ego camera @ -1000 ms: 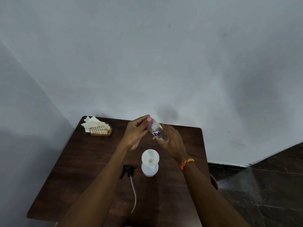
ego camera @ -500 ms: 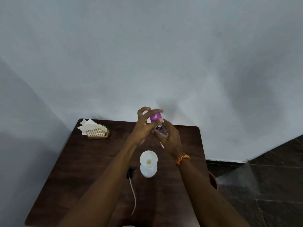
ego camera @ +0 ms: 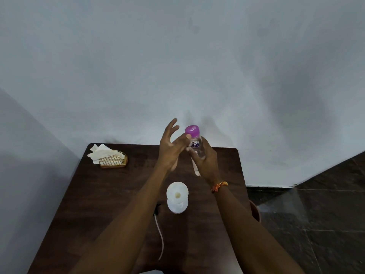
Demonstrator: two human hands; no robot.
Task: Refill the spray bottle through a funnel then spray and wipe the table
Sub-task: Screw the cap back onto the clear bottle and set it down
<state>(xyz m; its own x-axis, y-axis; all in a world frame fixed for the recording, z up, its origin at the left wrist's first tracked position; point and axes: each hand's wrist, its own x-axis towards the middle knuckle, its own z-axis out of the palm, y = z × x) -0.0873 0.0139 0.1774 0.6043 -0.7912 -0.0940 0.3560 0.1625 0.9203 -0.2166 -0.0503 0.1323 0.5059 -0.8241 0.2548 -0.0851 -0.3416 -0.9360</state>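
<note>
My right hand [ego camera: 206,161] grips a small clear bottle [ego camera: 198,148] with a purple cap [ego camera: 192,131], held upright above the far side of the dark wooden table [ego camera: 98,204]. My left hand [ego camera: 169,149] is beside it with its fingers straight and spread upward; its thumb touches the cap's lower edge. Nearer to me, a white funnel [ego camera: 177,193] sits in the neck of the white spray bottle [ego camera: 177,208]. The black sprayer head [ego camera: 157,209] with its thin tube [ego camera: 161,238] lies on the table left of that bottle, partly hidden by my left forearm.
A small wicker basket [ego camera: 114,162] with white tissues [ego camera: 100,153] stands at the table's far left corner. A grey wall rises directly behind the table. A brown round object [ego camera: 255,212] shows past the table's right edge, over a dark tiled floor [ego camera: 316,214].
The bottle has come from tilted to upright and risen slightly. My left hand's fingers, which were curled around the purple cap, have straightened and spread.
</note>
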